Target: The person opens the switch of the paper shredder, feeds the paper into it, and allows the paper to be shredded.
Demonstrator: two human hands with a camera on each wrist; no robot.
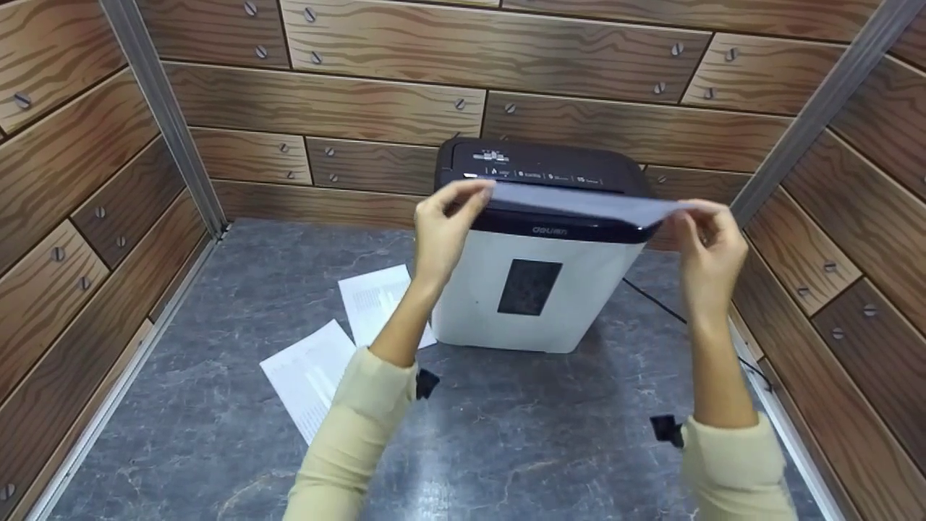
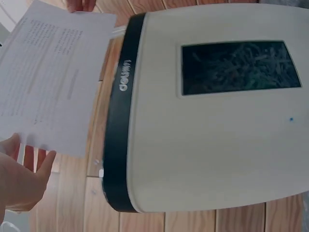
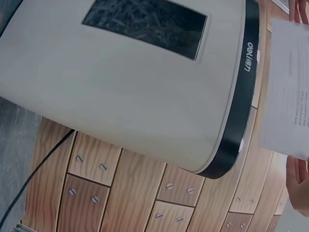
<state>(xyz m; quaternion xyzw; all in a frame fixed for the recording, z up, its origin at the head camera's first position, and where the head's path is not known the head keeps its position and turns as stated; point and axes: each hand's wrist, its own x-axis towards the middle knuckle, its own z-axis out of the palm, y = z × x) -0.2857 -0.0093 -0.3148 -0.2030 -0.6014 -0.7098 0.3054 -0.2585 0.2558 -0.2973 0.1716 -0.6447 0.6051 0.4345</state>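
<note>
Between both hands a printed sheet of paper (image 1: pixel 579 202) is stretched out above the front of a paper shredder (image 1: pixel 539 289). My left hand (image 1: pixel 443 231) pinches the sheet's left end between thumb and fingers. At the other end, my right hand (image 1: pixel 709 250) pinches it the same way. In the left wrist view, printed lines show on the sheet (image 2: pixel 53 77), which is apart from the shredder's dark top edge (image 2: pixel 123 106). The shredder has a white body, a black top and a dark window (image 2: pixel 241 67) with paper shreds behind it. The sheet hides part of the shredder's top.
Two printed sheets lie on the grey marbled surface (image 1: pixel 521 441): one sheet (image 1: pixel 372 300) beside the shredder, another sheet (image 1: pixel 315 373) nearer the left sleeve. A black cord (image 1: pixel 655 300) runs from the shredder to the right. Wood-patterned walls (image 1: pixel 383 79) enclose the back and sides.
</note>
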